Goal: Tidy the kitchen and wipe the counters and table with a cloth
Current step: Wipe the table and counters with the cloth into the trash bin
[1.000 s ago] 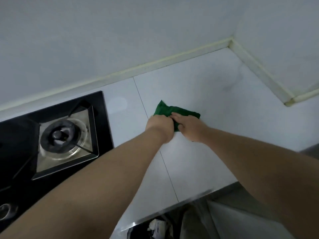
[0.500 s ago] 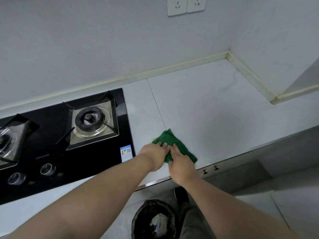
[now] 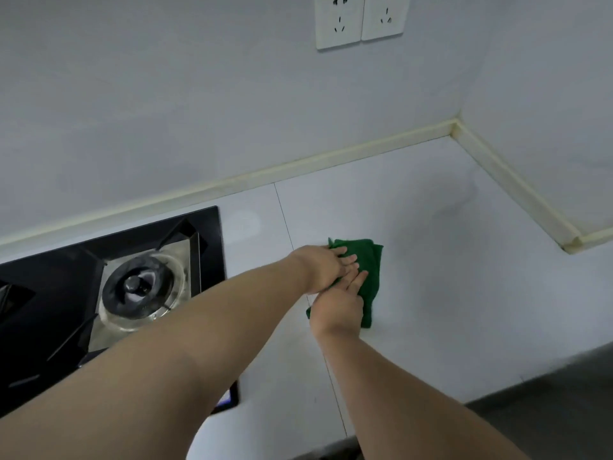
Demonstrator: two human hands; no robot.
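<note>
The step in hand looked to be the wiping of the worktop (image 3: 464, 277), on the stretch between the gas hob (image 3: 49, 293) and the corner of the walls. A folded green cloth (image 3: 373, 260) lay flat on the pale surface near the middle of the view, just to the right of the thin seam between two slabs. Both hands bore on it: the left hand (image 3: 323, 267) reached in from eight o'clock with its fingers straight and close together across the cloth's upper edge, and the right hand (image 3: 341, 307) came up from five o'clock, fingers likewise straight and laid flat, its tips touching the left hand's fingers. Neither hand pinched the fabric; they pressed it down with flat palms. At nine o'clock of the cloth sat the hob's steel burner (image 3: 142, 287), apart from it. At twelve o'clock, high on the wall, were two white sockets (image 3: 360, 19). A faint greyish smear showed at two o'clock, toward the corner where the yellowed sealing strip (image 3: 331, 159) turned. The next move, in my judgement, called for a firm, even push of the cloth toward that smear and along the strip, with the pressure held so the folds did not bunch
</note>
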